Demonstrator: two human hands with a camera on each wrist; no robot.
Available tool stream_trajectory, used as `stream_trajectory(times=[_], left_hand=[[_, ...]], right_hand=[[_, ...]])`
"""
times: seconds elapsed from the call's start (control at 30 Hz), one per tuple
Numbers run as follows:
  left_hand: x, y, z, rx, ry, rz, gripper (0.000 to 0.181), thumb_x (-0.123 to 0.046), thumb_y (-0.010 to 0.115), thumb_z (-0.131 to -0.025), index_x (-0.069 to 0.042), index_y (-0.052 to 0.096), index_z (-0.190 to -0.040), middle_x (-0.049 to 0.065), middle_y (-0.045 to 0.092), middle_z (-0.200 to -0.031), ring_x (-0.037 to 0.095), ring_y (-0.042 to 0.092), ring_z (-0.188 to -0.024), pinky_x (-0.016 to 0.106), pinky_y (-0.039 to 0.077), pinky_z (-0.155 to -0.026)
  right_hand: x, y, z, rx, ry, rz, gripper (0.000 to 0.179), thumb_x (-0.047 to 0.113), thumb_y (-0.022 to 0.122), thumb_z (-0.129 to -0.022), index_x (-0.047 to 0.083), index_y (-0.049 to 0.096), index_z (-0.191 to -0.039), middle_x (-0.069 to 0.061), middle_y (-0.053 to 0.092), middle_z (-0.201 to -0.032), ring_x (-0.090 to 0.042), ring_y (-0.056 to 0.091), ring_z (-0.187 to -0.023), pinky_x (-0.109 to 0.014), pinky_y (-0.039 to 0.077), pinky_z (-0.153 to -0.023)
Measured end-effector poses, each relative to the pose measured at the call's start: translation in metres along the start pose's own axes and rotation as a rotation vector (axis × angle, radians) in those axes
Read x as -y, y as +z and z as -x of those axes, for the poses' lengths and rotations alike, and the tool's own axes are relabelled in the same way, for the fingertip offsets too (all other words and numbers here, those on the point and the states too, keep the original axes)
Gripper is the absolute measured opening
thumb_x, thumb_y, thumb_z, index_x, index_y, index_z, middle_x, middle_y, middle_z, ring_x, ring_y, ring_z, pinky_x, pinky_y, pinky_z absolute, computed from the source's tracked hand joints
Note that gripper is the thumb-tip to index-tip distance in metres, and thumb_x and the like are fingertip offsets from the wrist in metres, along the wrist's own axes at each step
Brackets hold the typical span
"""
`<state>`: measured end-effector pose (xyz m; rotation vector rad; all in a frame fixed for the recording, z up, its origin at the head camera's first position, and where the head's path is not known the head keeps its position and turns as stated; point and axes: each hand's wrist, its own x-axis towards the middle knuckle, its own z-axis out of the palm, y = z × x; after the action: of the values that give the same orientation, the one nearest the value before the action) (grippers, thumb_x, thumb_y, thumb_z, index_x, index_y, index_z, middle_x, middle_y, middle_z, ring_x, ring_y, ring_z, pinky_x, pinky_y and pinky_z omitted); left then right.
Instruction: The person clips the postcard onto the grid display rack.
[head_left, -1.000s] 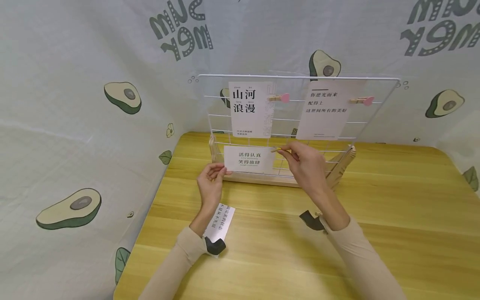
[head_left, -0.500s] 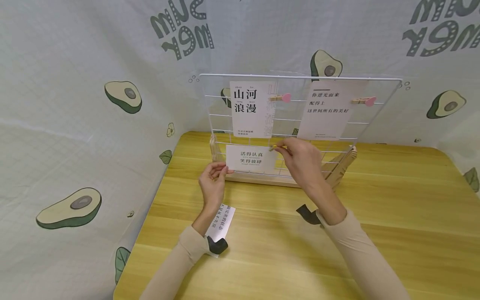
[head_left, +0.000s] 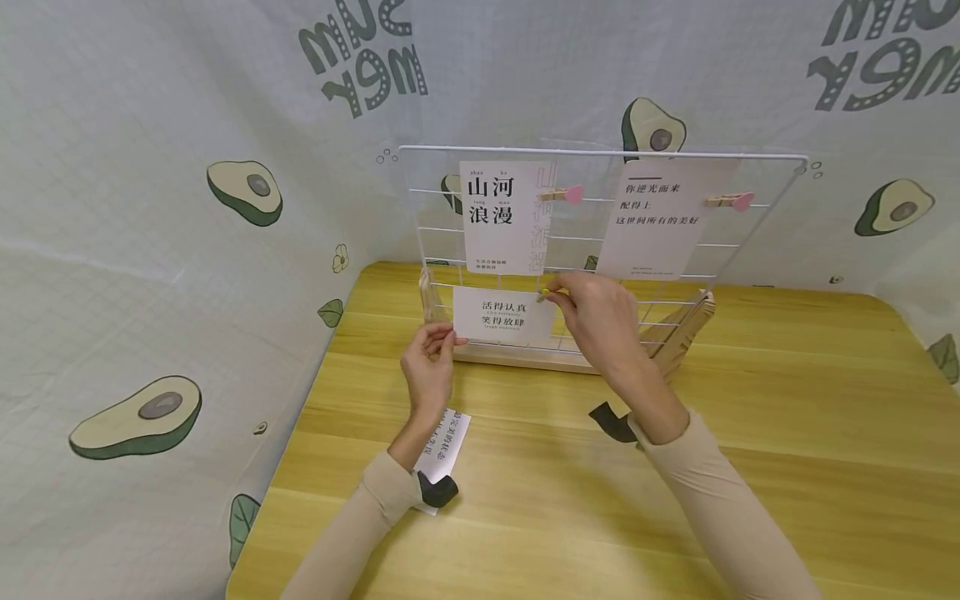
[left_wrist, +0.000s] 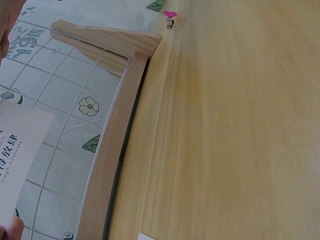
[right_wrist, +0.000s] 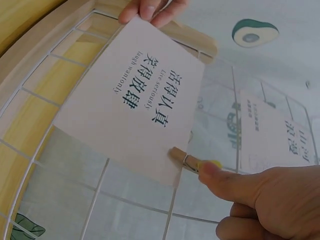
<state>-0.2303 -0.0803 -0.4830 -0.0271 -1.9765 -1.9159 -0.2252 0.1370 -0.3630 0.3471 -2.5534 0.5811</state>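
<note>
In the head view a white card (head_left: 504, 313) with dark printed lettering stands against the lower part of a white wire grid rack (head_left: 600, 153). My left hand (head_left: 429, 360) pinches its lower left corner. At the upper right edge of the card, my right hand (head_left: 600, 321) pinches a small wooden clothespin (right_wrist: 183, 159) with a yellow ornament. In the right wrist view the clothespin's tip overlaps the card's face, and its metal spring shows beside the edge. Whether it also grips a wire behind cannot be seen.
Two larger cards, one at left (head_left: 495, 242) and one at right (head_left: 651, 246), hang above on clothespins with pink hearts. Another printed card (head_left: 444, 450) lies on the table, partly under the left forearm. A pink-heart clothespin (left_wrist: 170, 20) lies on the table. Wooden feet (head_left: 682, 333) support the rack.
My right hand has moved slightly left, bringing the clothespin from the card's edge onto its upper right corner area. The card has shifted slightly right and up with my left hand.
</note>
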Motion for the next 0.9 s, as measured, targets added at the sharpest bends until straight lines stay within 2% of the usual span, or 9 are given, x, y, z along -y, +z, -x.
stream_trajectory(times=[0.13, 0.27, 0.37, 0.57, 0.9], left_hand=[[-0.0018, 0.0, 0.0026, 0.017, 0.041, -0.085, 0.015, 0.004, 0.065, -0.097, 0.007, 0.069, -0.112, 0.024, 0.076, -0.099, 0.041, 0.075, -0.092, 0.01, 0.048, -0.065], [-0.0022, -0.0001, 0.0043, 0.04, 0.086, -0.161, 0.019, 0.005, 0.065, -0.096, 0.007, 0.068, -0.115, 0.023, 0.077, -0.103, 0.039, 0.075, -0.096, 0.011, 0.05, -0.074], [-0.001, 0.0003, 0.0044, 0.05, 0.113, -0.189, 0.02, 0.005, 0.066, -0.096, 0.007, 0.068, -0.116, 0.023, 0.077, -0.106, 0.039, 0.075, -0.096, 0.017, 0.054, -0.076], [-0.0034, 0.0009, 0.0042, 0.062, 0.153, -0.259, 0.025, 0.004, 0.066, -0.096, 0.007, 0.069, -0.12, 0.021, 0.075, -0.109, 0.033, 0.074, -0.099, 0.039, 0.061, -0.082], [-0.0067, 0.0017, 0.0038, 0.096, 0.142, -0.317, 0.031, -0.001, 0.067, -0.097, 0.004, 0.067, -0.128, 0.019, 0.073, -0.12, 0.032, 0.073, -0.106, 0.045, 0.06, -0.088]], right_hand=[[0.0028, -0.001, -0.0014, 0.022, 0.007, 0.02, 0.006, 0.014, 0.076, -0.093, 0.009, 0.079, -0.096, -0.01, 0.081, -0.097, -0.027, 0.067, -0.065, -0.035, 0.041, -0.049], [0.0046, -0.0012, -0.0026, 0.018, 0.0, 0.034, 0.006, 0.015, 0.076, -0.093, 0.012, 0.079, -0.096, -0.007, 0.081, -0.097, -0.026, 0.068, -0.065, -0.035, 0.039, -0.047], [0.0052, -0.0007, -0.0031, 0.012, -0.009, 0.045, 0.007, 0.016, 0.077, -0.092, 0.012, 0.079, -0.096, -0.006, 0.081, -0.096, -0.027, 0.069, -0.066, -0.036, 0.04, -0.047], [0.0069, -0.0002, -0.0041, 0.025, -0.024, 0.075, 0.009, 0.015, 0.076, -0.092, 0.009, 0.079, -0.098, -0.009, 0.08, -0.094, -0.029, 0.069, -0.064, -0.039, 0.042, -0.046], [0.0083, -0.0006, -0.006, 0.029, -0.04, 0.098, 0.009, 0.013, 0.076, -0.093, 0.008, 0.079, -0.099, -0.01, 0.08, -0.092, -0.027, 0.066, -0.061, -0.034, 0.037, -0.045]])
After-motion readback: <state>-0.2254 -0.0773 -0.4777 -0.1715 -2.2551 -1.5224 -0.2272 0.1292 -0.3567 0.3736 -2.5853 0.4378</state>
